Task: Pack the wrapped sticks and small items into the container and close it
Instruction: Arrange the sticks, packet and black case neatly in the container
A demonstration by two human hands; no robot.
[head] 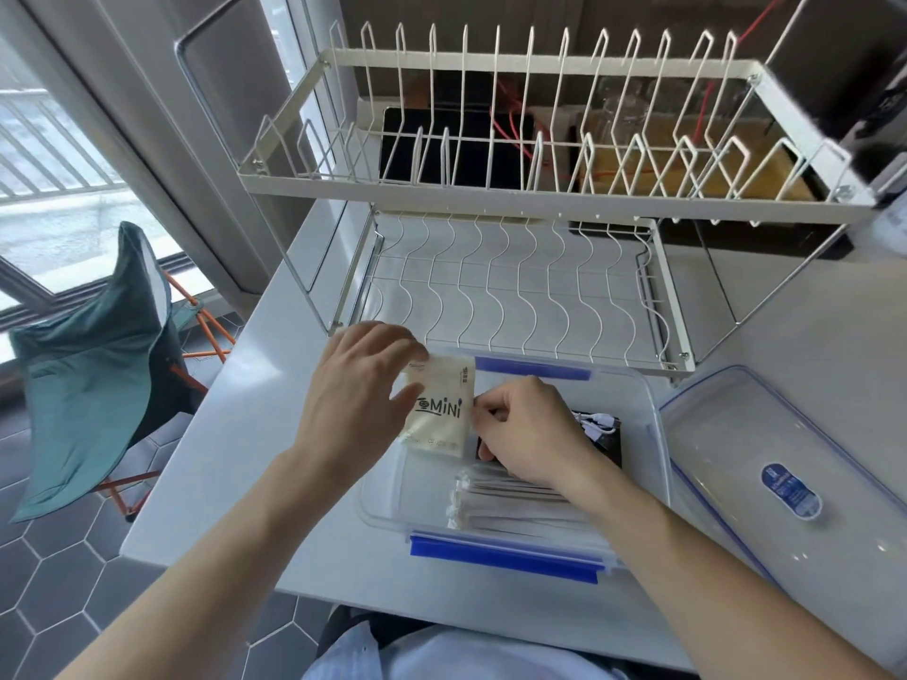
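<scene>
Both hands pinch cream "MINI" paper sachet [439, 409] — left hand [358, 390], right hand [522, 429] — lay flat inside clear plastic container [657, 434], left of white wrapped sticks [510, 503].

A cream two-tier wire dish rack [515, 198] stands on the white table [235, 463], behind it a black box [456, 149] and red cables [515, 125]. To the left, a green folding chair [93, 385] with orange legs stands on dark hexagonal floor tiles [64, 571] beside a window [54, 154].
</scene>
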